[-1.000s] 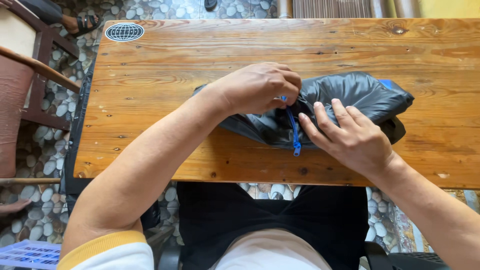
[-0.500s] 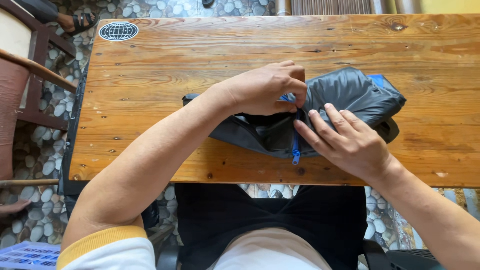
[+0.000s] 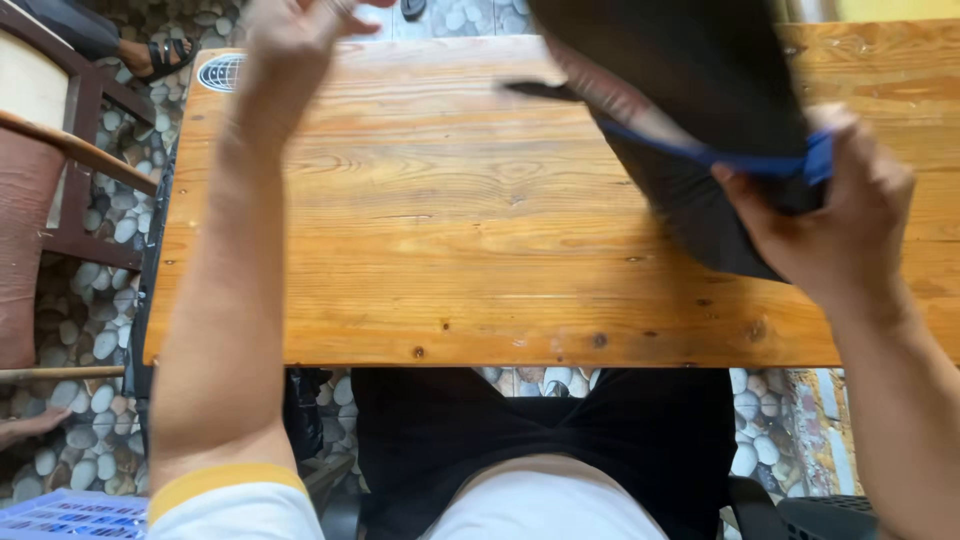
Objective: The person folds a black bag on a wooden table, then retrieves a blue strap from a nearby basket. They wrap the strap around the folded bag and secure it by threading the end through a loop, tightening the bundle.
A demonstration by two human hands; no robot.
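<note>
A dark grey padded garment (image 3: 700, 110) with a blue trim strip (image 3: 700, 155) is lifted off the wooden table (image 3: 450, 260) at the upper right. My right hand (image 3: 830, 220) grips its lower edge at the blue trim. Raised over the table's far left corner is my left hand (image 3: 300, 45). Its fingertips run out of the frame's top edge, so whether it holds anything is hidden. A thin dark flap (image 3: 530, 88) of the garment sticks out to the left.
A wooden chair (image 3: 60, 150) stands at the left on a pebble floor (image 3: 90, 320). Someone's sandalled foot (image 3: 160, 52) shows at the top left. A round globe sticker (image 3: 222, 72) marks the table's far left corner. A blue plastic crate (image 3: 70, 515) sits at the bottom left.
The garment lay bunched on the table under both hands; now it is lifted up and to the right. My left hand has come off it and risen to the far left.
</note>
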